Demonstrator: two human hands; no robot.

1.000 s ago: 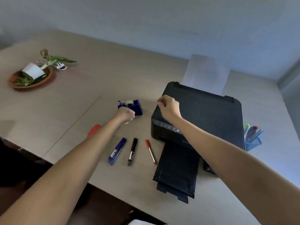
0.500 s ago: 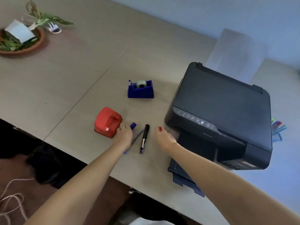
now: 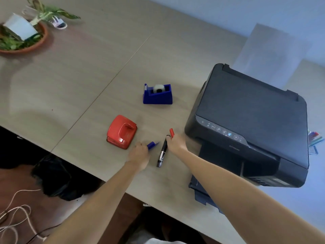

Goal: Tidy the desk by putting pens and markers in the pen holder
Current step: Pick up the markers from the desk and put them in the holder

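My left hand (image 3: 140,152) is closed around a blue marker (image 3: 152,144), whose cap end sticks out past my fingers. My right hand (image 3: 175,143) grips a red pen (image 3: 171,132), its red tip pointing away from me. Between the two hands a black marker (image 3: 162,153) lies flat on the desk, touching neither palm. The blue pen holder (image 3: 314,140), with several coloured pens in it, peeks out at the far right, mostly hidden behind the printer.
A black printer (image 3: 249,120) with paper in its feed stands right of my hands, its output tray over the desk edge. A red hole punch (image 3: 121,132) and a blue tape dispenser (image 3: 157,95) sit close by. A potted plant (image 3: 21,36) is far left.
Both hands came down from near the tape dispenser and printer to the pens. The left closed on the blue marker, the right on the red pen. The view tilted downward.
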